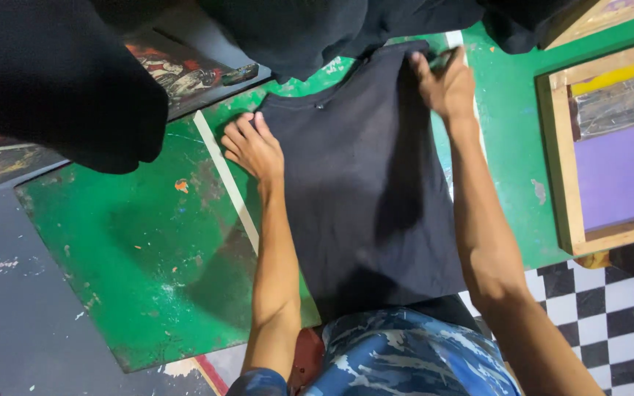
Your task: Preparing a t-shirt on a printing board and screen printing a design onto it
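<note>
green paint, worn and chipped and flecked with white, covers the table top that fills most of the view from above. a pale strip of tape is seen running diagonally across it. a dark, near-black garment is spread flat on the table, its lower end hanging over the near edge towards the person's blue camouflage trousers. more black cloth is heaped over the far left of the table, and another dark mass is draped along the top edge. a wooden frame is laid on the table at the right, with purple and yellow patches visible inside it. a printed board with a red and dark picture is partly covered by the black cloth at upper left. a black and white chequered floor is shown at lower right, and a grey floor at lower left.

the left hand is laid flat at the garment's left edge near its upper corner, fingers spread and pressed down, nothing being gripped. the right hand is placed at the garment's upper right corner, fingers curled onto the cloth; whether the fabric is pinched or only pressed cannot be told.
</note>
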